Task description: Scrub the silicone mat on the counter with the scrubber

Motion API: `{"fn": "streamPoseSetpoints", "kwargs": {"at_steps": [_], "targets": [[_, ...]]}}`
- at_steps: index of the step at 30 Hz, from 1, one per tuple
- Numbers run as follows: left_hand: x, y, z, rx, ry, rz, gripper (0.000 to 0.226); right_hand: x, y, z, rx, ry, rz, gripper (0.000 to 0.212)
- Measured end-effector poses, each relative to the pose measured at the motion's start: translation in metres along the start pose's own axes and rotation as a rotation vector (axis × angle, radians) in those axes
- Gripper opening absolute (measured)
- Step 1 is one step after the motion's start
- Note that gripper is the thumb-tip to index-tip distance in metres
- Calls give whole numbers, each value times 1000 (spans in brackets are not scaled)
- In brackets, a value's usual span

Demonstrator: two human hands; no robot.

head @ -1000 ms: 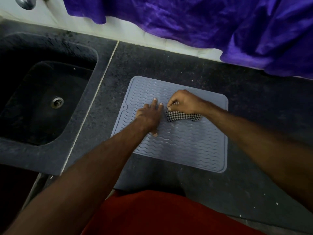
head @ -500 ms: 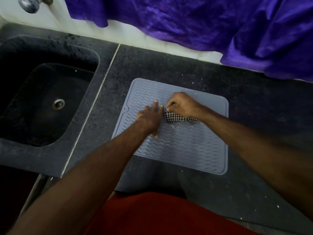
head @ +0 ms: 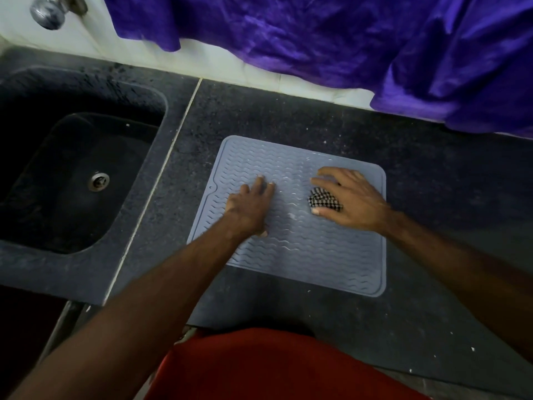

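A grey silicone mat (head: 317, 261) with wavy ridges lies flat on the dark counter (head: 432, 313). My left hand (head: 249, 207) presses flat on the mat's left half, fingers straight. My right hand (head: 350, 197) is over the mat's right half, with the black-and-white checked scrubber (head: 321, 199) under its palm. The thumb is curled under the scrubber's near edge and the fingers spread over it. Most of the scrubber is hidden by the hand.
A dark sink (head: 72, 174) with a metal drain (head: 98, 181) lies left of the counter, a tap knob (head: 47, 13) above it. Purple cloth (head: 375, 47) hangs along the white back wall. My red clothing (head: 268, 368) is at the counter's front edge.
My right hand has slid the scrubber to the right, away from my left hand, and its fingers have spread out. My left hand stays pressed on the mat.
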State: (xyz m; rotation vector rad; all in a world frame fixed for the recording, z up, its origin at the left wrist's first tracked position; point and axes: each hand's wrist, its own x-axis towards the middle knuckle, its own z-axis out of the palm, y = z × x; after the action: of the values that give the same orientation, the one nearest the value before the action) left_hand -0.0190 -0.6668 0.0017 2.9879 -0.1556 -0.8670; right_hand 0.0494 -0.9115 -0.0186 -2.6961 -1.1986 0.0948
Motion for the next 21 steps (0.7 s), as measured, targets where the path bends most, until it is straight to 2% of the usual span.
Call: {"fn": "streamPoseSetpoints", "kwargs": {"at_steps": [3, 5, 7, 10, 14, 21], "targets": [[-15, 7, 16, 26, 142, 35, 98, -18, 17, 2, -151, -156, -164, 70], [-24, 12, 31, -1, 212, 54, 87, -23, 23, 6, -187, -207, -170, 68], [-32, 15, 43, -121, 201, 33, 84, -20, 19, 9, -170, -186, -150, 63], [-38, 15, 59, -226, 120, -10, 101, -10, 17, 5, -109, -154, -132, 56], [-42, 12, 74, -223, 68, -36, 115, -4, 23, -3, -133, -257, -160, 66], [-42, 14, 71, -218, 42, -43, 115, 49, -21, -15, -24, -37, -159, 47]]}}
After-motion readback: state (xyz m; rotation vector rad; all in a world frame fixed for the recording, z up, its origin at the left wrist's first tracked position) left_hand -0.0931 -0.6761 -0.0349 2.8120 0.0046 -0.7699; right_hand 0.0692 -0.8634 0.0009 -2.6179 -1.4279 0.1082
